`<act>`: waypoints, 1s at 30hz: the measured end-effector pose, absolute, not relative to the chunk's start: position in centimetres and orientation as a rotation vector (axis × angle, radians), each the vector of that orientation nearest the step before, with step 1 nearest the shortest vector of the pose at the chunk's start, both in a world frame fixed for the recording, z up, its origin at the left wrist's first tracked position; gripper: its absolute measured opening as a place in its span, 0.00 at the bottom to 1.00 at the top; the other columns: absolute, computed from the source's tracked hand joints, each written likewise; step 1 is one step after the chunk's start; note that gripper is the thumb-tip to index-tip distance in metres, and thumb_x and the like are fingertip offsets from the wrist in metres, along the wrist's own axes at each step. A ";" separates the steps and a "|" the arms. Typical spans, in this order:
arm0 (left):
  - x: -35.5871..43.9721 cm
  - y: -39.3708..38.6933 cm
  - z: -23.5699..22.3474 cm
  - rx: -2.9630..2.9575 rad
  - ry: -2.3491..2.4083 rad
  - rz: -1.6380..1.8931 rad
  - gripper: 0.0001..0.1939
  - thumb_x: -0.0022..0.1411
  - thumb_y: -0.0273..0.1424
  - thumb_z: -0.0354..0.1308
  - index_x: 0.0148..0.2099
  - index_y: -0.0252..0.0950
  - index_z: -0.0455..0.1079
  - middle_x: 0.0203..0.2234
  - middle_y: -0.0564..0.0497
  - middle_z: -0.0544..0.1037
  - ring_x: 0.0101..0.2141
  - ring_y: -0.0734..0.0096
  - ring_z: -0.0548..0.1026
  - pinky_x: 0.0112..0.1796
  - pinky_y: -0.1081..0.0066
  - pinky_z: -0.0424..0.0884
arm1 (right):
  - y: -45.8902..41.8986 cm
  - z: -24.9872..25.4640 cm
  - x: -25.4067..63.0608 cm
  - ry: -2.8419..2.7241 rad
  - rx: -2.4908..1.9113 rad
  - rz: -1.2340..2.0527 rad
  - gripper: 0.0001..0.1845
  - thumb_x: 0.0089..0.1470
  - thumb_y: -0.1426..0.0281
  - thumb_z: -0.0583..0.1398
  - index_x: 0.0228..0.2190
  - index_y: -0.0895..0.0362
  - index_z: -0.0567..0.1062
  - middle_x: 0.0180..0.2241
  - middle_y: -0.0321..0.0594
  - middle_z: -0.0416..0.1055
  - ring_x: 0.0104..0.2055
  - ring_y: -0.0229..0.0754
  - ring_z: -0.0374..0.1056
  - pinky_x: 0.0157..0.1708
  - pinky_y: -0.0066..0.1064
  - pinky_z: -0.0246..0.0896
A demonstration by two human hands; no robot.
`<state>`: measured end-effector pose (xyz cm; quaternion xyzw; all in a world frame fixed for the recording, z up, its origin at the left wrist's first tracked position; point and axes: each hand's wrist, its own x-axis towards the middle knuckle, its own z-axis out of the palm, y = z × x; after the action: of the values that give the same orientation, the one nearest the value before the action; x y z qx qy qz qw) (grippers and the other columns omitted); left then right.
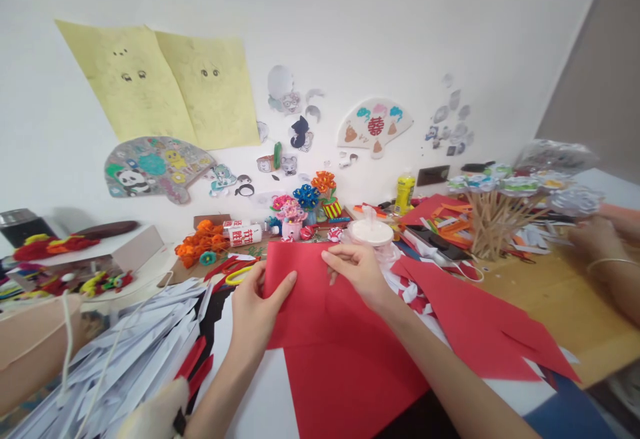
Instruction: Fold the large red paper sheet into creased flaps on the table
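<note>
A folded piece of red paper is held up in front of me over the table. My left hand grips its left edge, thumb across the front and fingers behind. My right hand pinches the paper's upper right edge between thumb and fingers. Beneath it lies a larger red sheet, partly covering white paper. Just beyond my left hand is a yellow loop, partly hidden, perhaps a scissor handle. More red sheets lie to the right of my right forearm.
A heap of folded white paper strips fills the left. A lidded cup stands behind my right hand. At the right are paper flowers on sticks and another person's hand. Another person's arm reaches in from the left.
</note>
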<state>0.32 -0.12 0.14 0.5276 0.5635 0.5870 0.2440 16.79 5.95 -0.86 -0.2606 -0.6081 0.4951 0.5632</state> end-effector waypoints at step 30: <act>-1.9 0.8 -0.4 1.074 1.271 1.393 0.20 0.40 0.41 0.67 0.34 0.31 0.75 0.24 0.47 0.80 0.25 0.65 0.77 0.28 0.71 0.71 | 7.4 -2.1 17.0 -1.494 -0.678 1.092 0.16 0.43 0.57 0.63 0.21 0.59 0.73 0.15 0.34 0.67 0.17 0.35 0.63 0.19 0.26 0.60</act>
<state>-1.88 0.82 -0.44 0.4375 0.5180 0.5678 0.4668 16.98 7.36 -2.14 -0.2869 -0.6319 0.4617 0.5525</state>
